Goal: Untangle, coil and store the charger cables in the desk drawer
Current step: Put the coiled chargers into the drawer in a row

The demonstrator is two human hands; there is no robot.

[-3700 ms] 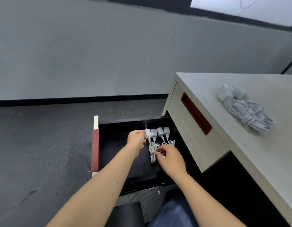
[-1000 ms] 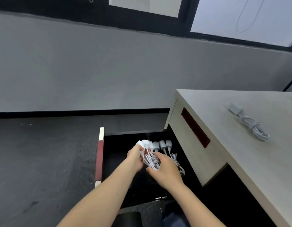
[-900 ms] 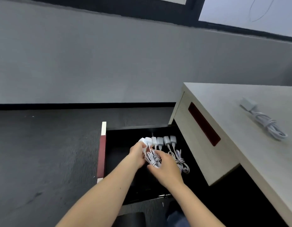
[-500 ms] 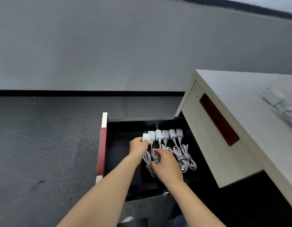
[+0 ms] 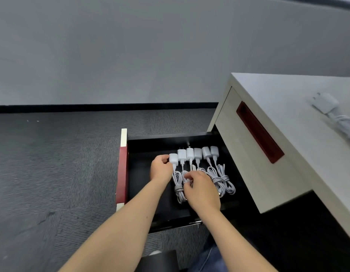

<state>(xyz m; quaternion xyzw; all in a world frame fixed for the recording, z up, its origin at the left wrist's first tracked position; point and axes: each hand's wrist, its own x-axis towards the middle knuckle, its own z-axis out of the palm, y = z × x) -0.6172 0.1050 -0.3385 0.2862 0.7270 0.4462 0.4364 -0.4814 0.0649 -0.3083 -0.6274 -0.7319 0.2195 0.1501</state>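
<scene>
Now the left hand (image 5: 160,169) pinches the leftmost plug (image 5: 173,159), the right hand (image 5: 201,190) gripping its coiled cable (image 5: 178,185) beside it.

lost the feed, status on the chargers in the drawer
Left hand pinches leftmost white charger plug, right hand pinches its coiled white cable. Six chargers rowed in open black drawer. One white charger waits on pale desk top. Nothing blocking.

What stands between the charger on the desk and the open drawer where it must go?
Nothing visible does. The charger lies on the desk, and the drawer beside it is open, with bare floor left of the six stored chargers. Both hands are busy there: the left hand pinches the leftmost plug, the right hand grips cables.
</scene>
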